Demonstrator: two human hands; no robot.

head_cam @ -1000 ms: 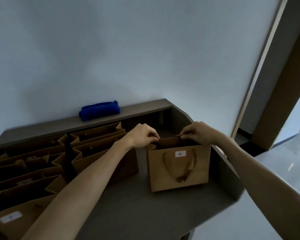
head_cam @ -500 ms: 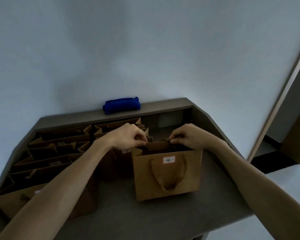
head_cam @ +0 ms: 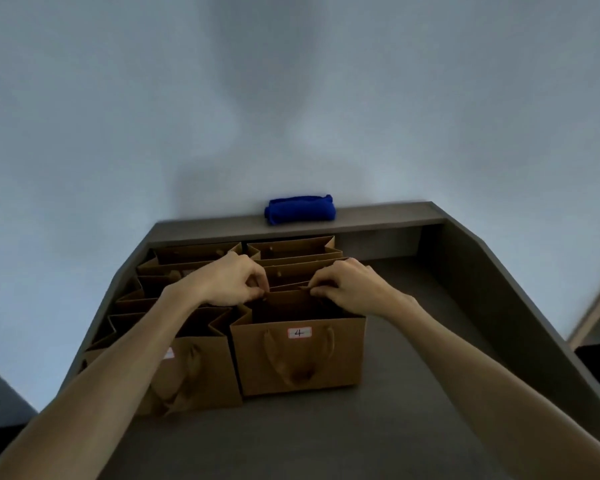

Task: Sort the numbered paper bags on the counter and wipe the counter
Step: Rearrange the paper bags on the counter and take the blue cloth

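Both hands pinch the back rim of bag 4: left hand at 10 o'clock of it, right hand at 2. It stands just beside the rows of bags at 9 o'clock. Sorting looks well underway; the blue cloth lies unused at 12, so wiping the surface remains.

head cam, fwd-down, close over counter

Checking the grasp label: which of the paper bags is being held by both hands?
The bag labelled 4, front right; left hand and right hand pinch its back rim. The others stand untouched.
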